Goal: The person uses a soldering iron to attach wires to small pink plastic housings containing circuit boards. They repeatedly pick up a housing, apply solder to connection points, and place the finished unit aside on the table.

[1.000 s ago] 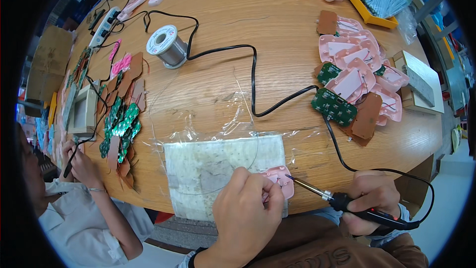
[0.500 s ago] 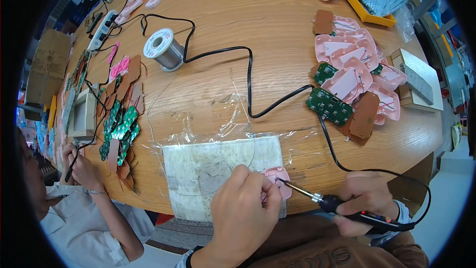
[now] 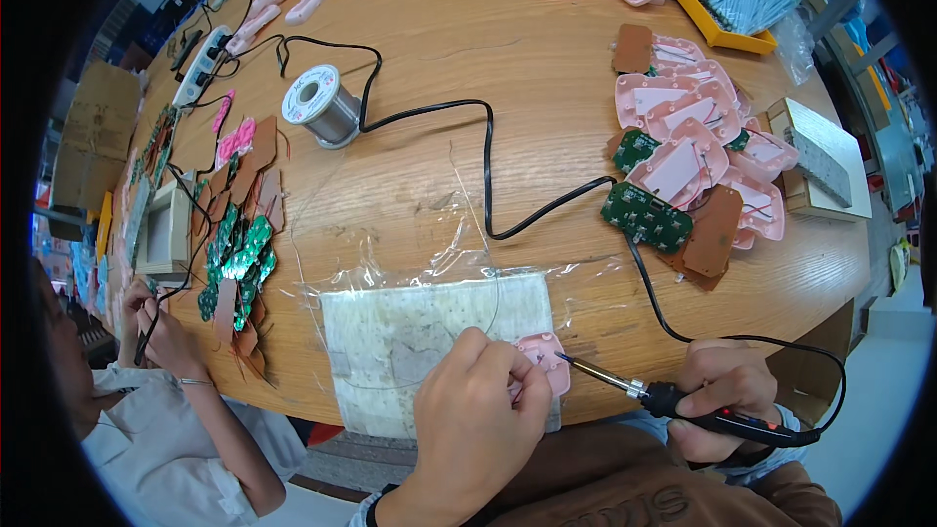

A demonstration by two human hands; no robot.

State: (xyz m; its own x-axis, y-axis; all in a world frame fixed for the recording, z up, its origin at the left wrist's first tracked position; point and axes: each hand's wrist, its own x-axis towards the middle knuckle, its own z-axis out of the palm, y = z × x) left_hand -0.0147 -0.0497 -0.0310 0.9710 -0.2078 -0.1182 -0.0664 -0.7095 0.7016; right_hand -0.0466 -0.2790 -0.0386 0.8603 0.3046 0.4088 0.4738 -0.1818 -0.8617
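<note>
My left hand (image 3: 481, 395) is closed, thumb and fingers pinched at the left side of a small pink plastic shell (image 3: 553, 381). The fingertips partly hide the shell, and whatever else they may hold does not show. In my right hand (image 3: 724, 398) is a black soldering iron (image 3: 664, 398), its metal tip pointing left over the shell's upper right part. Whether the tip touches cannot be made out. The shell sits at the right edge of a stained white cloth (image 3: 371, 327). Thin wire curves over this cloth toward my left hand.
A solder spool (image 3: 322, 107) stands left of centre. The iron's black cable (image 3: 490, 166) winds across the table. Pink shells (image 3: 673, 102) and green circuit boards (image 3: 646, 217) are heaped right; more boards (image 3: 239, 254) lie left. A co-worker's arm (image 3: 229, 429) is at lower left.
The soldering iron's tip has shifted slightly right over the pink shell, and my right hand has moved a little right with it. My left hand stays nearly in place.
</note>
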